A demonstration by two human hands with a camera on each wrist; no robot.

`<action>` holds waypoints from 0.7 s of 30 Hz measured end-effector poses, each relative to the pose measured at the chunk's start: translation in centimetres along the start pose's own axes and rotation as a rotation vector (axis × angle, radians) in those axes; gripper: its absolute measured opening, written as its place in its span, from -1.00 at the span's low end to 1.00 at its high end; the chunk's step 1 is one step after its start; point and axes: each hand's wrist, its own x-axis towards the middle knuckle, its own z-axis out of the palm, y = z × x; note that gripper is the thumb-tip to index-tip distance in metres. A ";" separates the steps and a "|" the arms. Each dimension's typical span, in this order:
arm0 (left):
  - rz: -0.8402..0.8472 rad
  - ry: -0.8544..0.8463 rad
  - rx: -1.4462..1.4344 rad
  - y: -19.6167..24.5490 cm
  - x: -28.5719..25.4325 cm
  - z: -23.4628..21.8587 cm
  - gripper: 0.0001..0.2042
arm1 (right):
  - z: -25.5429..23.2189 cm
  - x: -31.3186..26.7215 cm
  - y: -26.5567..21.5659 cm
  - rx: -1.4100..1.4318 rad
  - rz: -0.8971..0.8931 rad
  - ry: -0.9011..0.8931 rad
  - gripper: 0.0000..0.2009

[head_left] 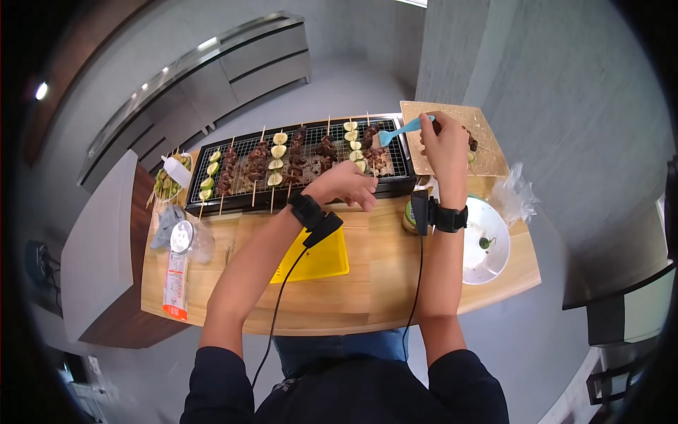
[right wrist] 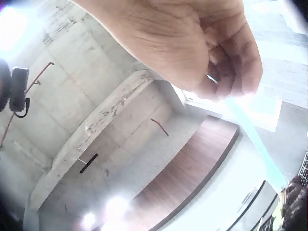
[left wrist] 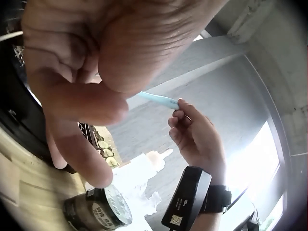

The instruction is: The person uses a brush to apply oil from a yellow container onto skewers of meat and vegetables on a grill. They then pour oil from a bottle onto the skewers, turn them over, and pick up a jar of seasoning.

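My right hand [head_left: 446,143] grips the handle of a light blue basting brush [head_left: 406,128]. The brush's bristles rest against a meat skewer [head_left: 370,134] at the right end of the black grill [head_left: 296,200]. My left hand [head_left: 344,185] hovers at the grill's front edge, close below a skewer of green vegetable slices [head_left: 352,136]. Its fingers [left wrist: 86,103] hang loosely bent, and no held thing shows between them. In the right wrist view the brush handle [right wrist: 252,139] runs from my fingertips down toward the meat.
More meat and vegetable skewers lie across the grill. A square board [head_left: 459,116] stands behind right, with a white bowl [head_left: 487,265] and a crumpled plastic bag [head_left: 514,194] nearby. In front are a jar [head_left: 409,219], yellow tray [head_left: 328,258] and clear container [head_left: 201,244]; a squeeze bottle [head_left: 176,172] lies left.
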 end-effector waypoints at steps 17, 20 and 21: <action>0.166 0.157 -0.278 -0.8 1.5 2.5 -0.76 | -0.3 0.3 0.6 0.003 -0.030 0.015 -0.75; 0.186 0.155 -0.253 -1.2 2.0 2.8 -0.74 | -0.8 0.3 0.2 0.025 0.003 -0.002 -0.75; 0.191 0.160 -0.243 -1.2 2.0 2.8 -0.73 | -0.9 0.4 0.1 0.040 0.039 -0.030 -0.75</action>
